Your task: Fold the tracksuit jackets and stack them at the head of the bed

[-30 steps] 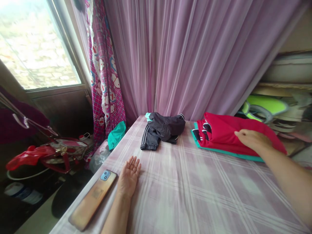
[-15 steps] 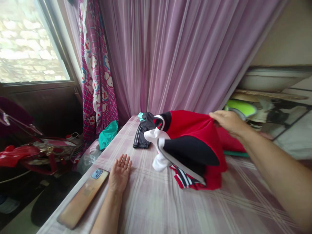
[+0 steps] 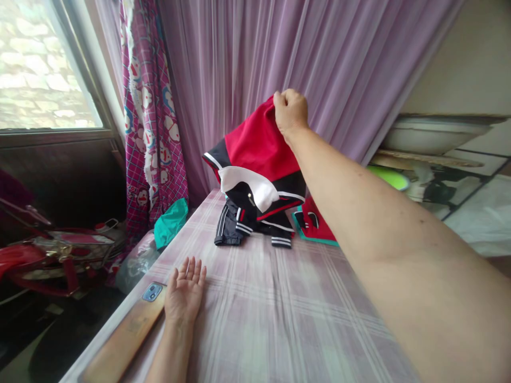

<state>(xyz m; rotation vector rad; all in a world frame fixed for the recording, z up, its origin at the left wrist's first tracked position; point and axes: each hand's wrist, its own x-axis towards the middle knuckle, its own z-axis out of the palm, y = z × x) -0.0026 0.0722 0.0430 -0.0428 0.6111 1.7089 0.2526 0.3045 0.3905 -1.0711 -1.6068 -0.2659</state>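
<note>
My right hand (image 3: 291,109) is raised at mid-table, fingers closed on the back of a red and black jacket (image 3: 257,141). The jacket hangs from this grip, its white collar (image 3: 249,183) facing me and its striped cuffs low by the table. Palm up on the cloth lies my left hand (image 3: 186,292), fingers stretched out and holding nothing. Right beside it is a phone (image 3: 128,330), back side up. Dark clothing with white side stripes (image 3: 227,223) lies at the far left, partly behind the jacket. A red garment with teal edging (image 3: 319,226) lies partly behind my right forearm.
A checked pale cloth (image 3: 279,308) covers the table. Past its left edge are a teal bag (image 3: 171,223), a clear plastic bag (image 3: 138,266) and a red-framed object (image 3: 67,260). Purple curtains (image 3: 239,80) hang behind; shelves with basins (image 3: 435,133) stand at right.
My right hand has lifted the jacket and carried it left and away from me, over the dark clothing. My left hand stays palm up beside the phone.
</note>
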